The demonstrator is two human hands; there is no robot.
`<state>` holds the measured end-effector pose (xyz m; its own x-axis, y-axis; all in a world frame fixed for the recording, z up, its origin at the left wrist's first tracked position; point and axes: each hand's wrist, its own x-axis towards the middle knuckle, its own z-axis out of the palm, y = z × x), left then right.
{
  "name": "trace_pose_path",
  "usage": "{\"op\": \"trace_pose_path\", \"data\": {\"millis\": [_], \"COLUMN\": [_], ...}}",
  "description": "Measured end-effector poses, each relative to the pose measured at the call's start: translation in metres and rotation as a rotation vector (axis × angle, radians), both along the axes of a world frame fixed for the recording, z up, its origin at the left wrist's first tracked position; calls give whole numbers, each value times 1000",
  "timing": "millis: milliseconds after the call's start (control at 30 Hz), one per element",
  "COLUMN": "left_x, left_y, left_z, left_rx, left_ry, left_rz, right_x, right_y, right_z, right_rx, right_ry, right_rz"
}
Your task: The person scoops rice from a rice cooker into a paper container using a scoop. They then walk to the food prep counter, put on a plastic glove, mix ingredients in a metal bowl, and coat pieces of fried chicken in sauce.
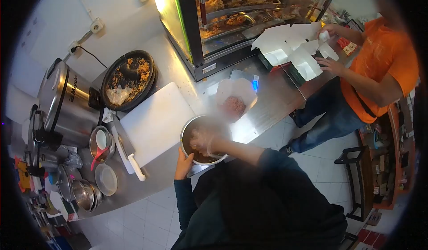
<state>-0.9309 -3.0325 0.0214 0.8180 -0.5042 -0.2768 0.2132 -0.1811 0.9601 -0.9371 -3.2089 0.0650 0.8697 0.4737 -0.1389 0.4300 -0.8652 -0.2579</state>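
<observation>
My left hand [183, 164] grips the near-left rim of a round metal bowl [183, 133] at the counter's front edge. Inside the bowl is my right hand [203, 143], which seems to wear a thin clear glove. Its fingers are blurred and partly lost in the brown contents, so I cannot make out whether they hold anything. Just beyond the bowl, an open white paper box [225, 88] contains a reddish, crumbly food [234, 106]. A lit blue display [255, 82] shows beside that box. A white cutting board [156, 116] lies left of the bowl.
A white-handled knife [133, 165] lies along the board. Behind are a black pan [154, 78] with crumbs and a steel cooker [67, 107]. Metal bowls [84, 195] stand at left. A heated display case [191, 49] holds fried food. A co-worker in orange [379, 58] handles open boxes [290, 53].
</observation>
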Motion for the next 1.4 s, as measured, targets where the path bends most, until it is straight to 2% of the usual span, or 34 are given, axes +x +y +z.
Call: {"op": "trace_pose_path", "data": {"millis": [33,100,167,267,333,367,400,467,500,567,600,667,733,767,867,900,1000,1100,1200,1300,1400], "left_x": [3,-1,1,3,5,6,9,10,9,10,9,7,3,2,-7,-5,1,-2,-8,-14,-7], "left_y": [-3,-4,-5,-3,2,4,4,-2,-1,-4,-6,-6,-4,-4,-4,1,11,11,12,14,28], "left_z": [-1,9,16,13,-10,-25,-31,-17,-18,-21,-15,9,18,23,40,29,5,14,23,36,10], "left_rx": [-13,-46,-23,44,-11,-37,-61,8,4,-38,-21,20,55,71,5,3,1,46,75,38,114], "left_ry": [-51,10,53,107,26,14,1,-28,-76,-156,-73,89,101,105,176,112,-29,77,137,151,9], "left_rz": [-3,-8,-15,3,-15,-11,-8,-35,-45,-34,-33,-29,-46,-54,40,20,-43,-30,3,40,-22], "right_x": [7,8,14,12,4,9,3,-21,-13,-4,-3,6,12,10,-5,-1,-10,-4,-7,-5,-20], "right_y": [3,-1,-4,-14,-17,-12,-6,4,5,0,0,-1,-2,-3,-1,3,5,6,6,7,17], "right_z": [-2,3,8,31,68,25,15,36,36,39,42,16,21,25,50,29,47,54,54,53,70], "right_rx": [36,102,116,279,80,-1,-74,-217,-217,-148,-110,-59,-35,-1,132,139,135,141,198,125,-78], "right_ry": [137,143,119,-28,131,121,95,37,78,205,276,234,220,303,85,48,38,252,330,388,260], "right_rz": [-53,-48,-40,-81,33,-66,-102,-108,-27,-43,-47,-84,-54,-119,-140,-194,-194,-178,-300,-240,-234]}}
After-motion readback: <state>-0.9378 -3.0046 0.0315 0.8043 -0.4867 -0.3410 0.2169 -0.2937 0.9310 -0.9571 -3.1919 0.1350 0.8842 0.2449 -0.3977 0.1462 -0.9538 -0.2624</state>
